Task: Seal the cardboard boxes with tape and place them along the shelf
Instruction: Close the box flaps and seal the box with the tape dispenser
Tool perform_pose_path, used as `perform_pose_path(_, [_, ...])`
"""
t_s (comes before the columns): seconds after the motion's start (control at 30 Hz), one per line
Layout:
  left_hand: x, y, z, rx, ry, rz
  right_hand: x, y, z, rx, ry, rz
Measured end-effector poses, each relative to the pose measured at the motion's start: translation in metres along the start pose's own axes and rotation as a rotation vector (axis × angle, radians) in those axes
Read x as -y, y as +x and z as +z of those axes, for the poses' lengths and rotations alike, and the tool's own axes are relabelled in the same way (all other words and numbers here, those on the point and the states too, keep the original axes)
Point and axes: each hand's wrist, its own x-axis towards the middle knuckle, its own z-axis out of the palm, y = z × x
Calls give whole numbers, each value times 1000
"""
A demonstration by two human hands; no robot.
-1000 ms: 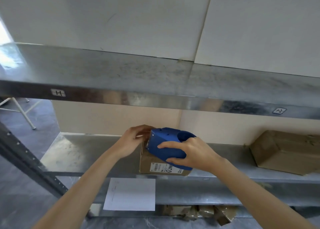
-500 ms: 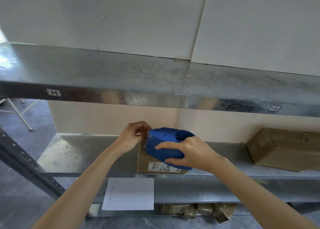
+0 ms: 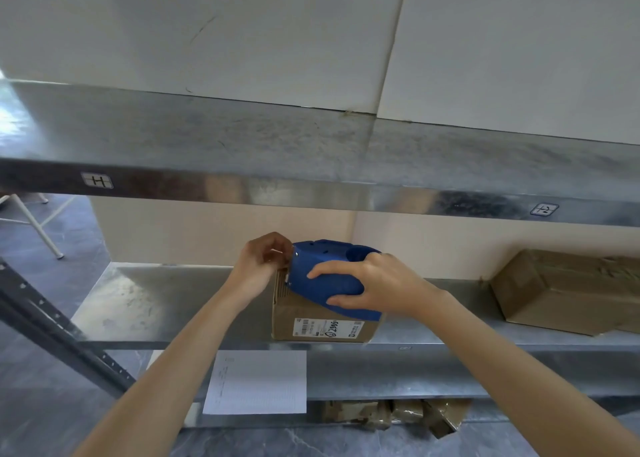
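The cardboard box (image 3: 320, 318) sits at the front edge of the middle shelf (image 3: 166, 304), its printed label facing out. On top of it rests a blue tape dispenser (image 3: 329, 276), which the right hand (image 3: 374, 288) grips from the right side, fingers wrapped over its body. The left hand (image 3: 261, 266) is at the box's upper left corner, just beside the dispenser's front end, fingers curled in as if pinching something there, perhaps the tape end, though it is too small to tell. A second, taped box (image 3: 568, 290) lies well apart on the same shelf, to the right.
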Motion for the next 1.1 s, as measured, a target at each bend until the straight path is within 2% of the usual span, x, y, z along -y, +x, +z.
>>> perform_pose_path(0.17, [6, 1, -13, -46, -66, -45, -9, -1, -2, 17, 9, -3])
perform_pose_path(0.33, [30, -8, -73, -263, -263, -185, -42, -33, -5, 63, -23, 103])
perform_pose_path(0.47, [37, -18, -76, -176, -195, -237, -54, -48, 0, 66, -27, 146])
perform_pose_path(0.63, [36, -12, -49, -204, -216, -232, -66, -50, -1, -1, 80, 222])
perform_pose_path(0.87, [41, -13, -15, -220, -212, -174, -81, -57, -5, 38, 205, 276])
perform_pose_path(1.1, [48, -14, 0, -151, 20, -129, -103, -63, -3, 85, 348, 310])
